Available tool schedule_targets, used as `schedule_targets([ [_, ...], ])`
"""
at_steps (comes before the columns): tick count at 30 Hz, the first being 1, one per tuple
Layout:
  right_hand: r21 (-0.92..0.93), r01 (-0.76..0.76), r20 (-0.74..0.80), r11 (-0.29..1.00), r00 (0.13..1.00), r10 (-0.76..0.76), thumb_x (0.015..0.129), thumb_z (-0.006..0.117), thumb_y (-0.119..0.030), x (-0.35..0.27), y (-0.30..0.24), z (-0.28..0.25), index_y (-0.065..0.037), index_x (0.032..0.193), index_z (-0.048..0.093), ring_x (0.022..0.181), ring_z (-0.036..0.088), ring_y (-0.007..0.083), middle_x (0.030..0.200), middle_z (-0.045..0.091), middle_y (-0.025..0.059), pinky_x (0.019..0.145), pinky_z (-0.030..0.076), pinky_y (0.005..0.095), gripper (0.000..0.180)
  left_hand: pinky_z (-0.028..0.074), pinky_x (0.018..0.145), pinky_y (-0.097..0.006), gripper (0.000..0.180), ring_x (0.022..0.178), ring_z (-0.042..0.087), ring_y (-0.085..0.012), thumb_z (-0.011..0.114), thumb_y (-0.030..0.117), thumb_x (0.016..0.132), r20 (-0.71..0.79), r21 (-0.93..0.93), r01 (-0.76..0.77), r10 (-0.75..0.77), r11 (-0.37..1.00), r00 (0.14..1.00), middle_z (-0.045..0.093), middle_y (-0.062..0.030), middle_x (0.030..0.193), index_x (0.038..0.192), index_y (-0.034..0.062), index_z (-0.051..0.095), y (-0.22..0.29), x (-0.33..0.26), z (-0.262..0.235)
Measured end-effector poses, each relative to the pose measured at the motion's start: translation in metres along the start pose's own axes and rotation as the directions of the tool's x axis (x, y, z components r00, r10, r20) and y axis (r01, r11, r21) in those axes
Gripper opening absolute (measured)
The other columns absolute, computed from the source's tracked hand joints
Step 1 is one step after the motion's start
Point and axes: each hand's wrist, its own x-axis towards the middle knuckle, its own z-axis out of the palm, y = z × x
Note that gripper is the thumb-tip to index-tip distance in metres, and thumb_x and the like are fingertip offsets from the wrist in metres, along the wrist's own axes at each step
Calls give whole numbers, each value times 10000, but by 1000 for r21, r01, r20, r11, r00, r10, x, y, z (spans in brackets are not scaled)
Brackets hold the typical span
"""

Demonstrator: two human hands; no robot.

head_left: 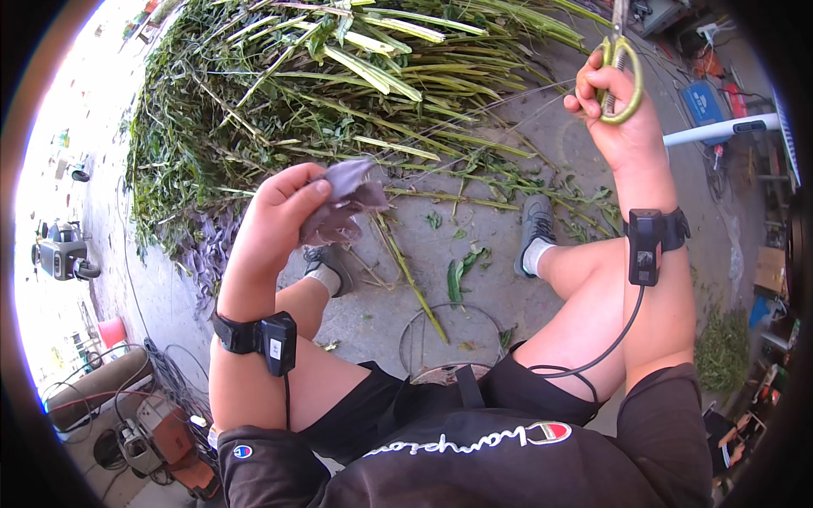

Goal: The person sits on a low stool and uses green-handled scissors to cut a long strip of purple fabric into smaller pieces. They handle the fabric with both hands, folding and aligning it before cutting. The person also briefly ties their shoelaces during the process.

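My left hand is closed on a small bunch of thin, floppy greyish-purple pieces, pinched between thumb and fingers. Whether they are leaves or cloth scraps I cannot tell. Raised at the upper right, my right hand grips green-handled shears, with a spring between the handles. The blades point away from me and run out of the picture at the top. In front of me lies a large heap of cut leafy stalks, their pale cut ends toward the right. More greyish-purple pieces lie at its near left edge.
Between my feet are a loose stalk, scattered leaves and a wire hoop. Cables and a red-grey machine stand at the lower left. A wheeled grey device is farther left. A blue box sits at the right.
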Motion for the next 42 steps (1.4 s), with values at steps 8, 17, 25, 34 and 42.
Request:
schedule_targets([
  [8, -614, -95, -55, 783, 995, 78, 816, 633, -127, 8, 14, 18, -24, 975, 557, 620, 556, 108, 820, 652, 78, 550, 440, 246, 204, 393, 450, -173, 106, 606, 561, -43, 571, 169, 928, -80, -67, -7, 1, 998, 997, 610, -1, 748, 883, 73, 577, 9, -3, 2],
  [17, -614, 48, -57, 788, 993, -105, 892, 614, -317, 11, 14, 27, -90, 952, 581, 766, 625, 124, 895, 652, 50, 735, 446, 269, 238, 356, 411, -170, 90, 528, 521, -45, 618, 78, 843, -178, -32, -41, 34, 999, 984, 603, -30, 694, 900, 63, 549, 33, -3, 6],
  [25, -4, -576, 608, 818, 648, 459, 891, 439, -682, -49, 47, 73, -11, 999, 570, 518, 535, 123, 766, 594, 105, 658, 585, 385, 692, 334, 396, -158, 155, 493, 488, -39, 608, 66, 839, -252, -28, -103, 92, 994, 963, 594, -28, 679, 977, 58, 538, 32, -1, 6],
  [34, -98, -842, 736, 530, 298, 608, 961, 394, -600, -108, 77, 102, -47, 1007, 550, 675, 598, 149, 853, 599, 75, 622, 521, 301, 576, 418, 487, -179, 136, 642, 588, -57, 601, 53, 856, -271, -55, -171, 150, 984, 951, 606, -13, 775, 987, 49, 564, 34, -2, 3],
  [42, -146, -777, 726, 612, 336, 600, 956, 366, -627, -100, 70, 109, -44, 973, 549, 673, 577, 142, 820, 584, 61, 614, 502, 290, 612, 420, 500, -173, 133, 641, 576, -51, 590, 45, 862, -264, -85, -184, 156, 979, 952, 594, -10, 762, 993, 43, 564, 36, 1, 14],
])
